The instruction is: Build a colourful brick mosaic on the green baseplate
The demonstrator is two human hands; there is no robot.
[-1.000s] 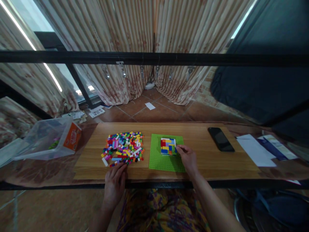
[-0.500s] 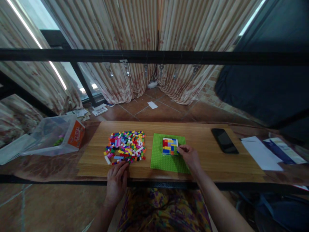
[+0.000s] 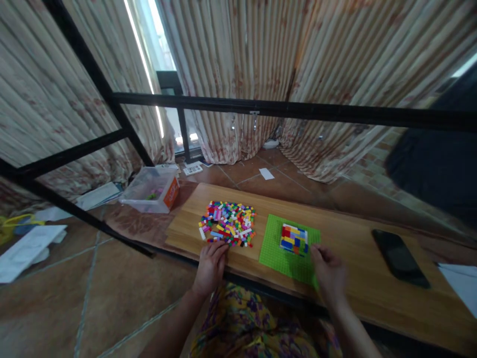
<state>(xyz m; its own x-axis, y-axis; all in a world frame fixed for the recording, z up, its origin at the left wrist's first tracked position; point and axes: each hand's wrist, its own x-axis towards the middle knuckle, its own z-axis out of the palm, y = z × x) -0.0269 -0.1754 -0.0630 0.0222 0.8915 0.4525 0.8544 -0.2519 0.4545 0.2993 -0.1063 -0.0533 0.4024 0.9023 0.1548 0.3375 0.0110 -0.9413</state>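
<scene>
My left hand (image 3: 211, 263) rests at the near edge of a pile of small multicoloured toy bricks (image 3: 231, 223), its fingers stretched out over the wood. On the green baseplate (image 3: 269, 253) stands a square block built of toy bricks (image 3: 294, 239), with red, yellow, blue and white showing. My right hand (image 3: 330, 272) is just right of that block, above the baseplate's right edge. Its fingers are curled together, thumb against forefinger. Whether a small brick is between them is hidden. A narrow gap separates the fingertips from the block.
The wooden board (image 3: 357, 258) carries a black phone (image 3: 399, 257) on the right. A clear plastic box (image 3: 149, 191) with an orange label stands beyond its left end. A black metal rail (image 3: 223, 103) crosses ahead. White paper (image 3: 460, 283) lies far right.
The head view has turned left, so everything sits further right and tilted. My right hand has drawn slightly away from the brick block. The left hand stays by the pile.
</scene>
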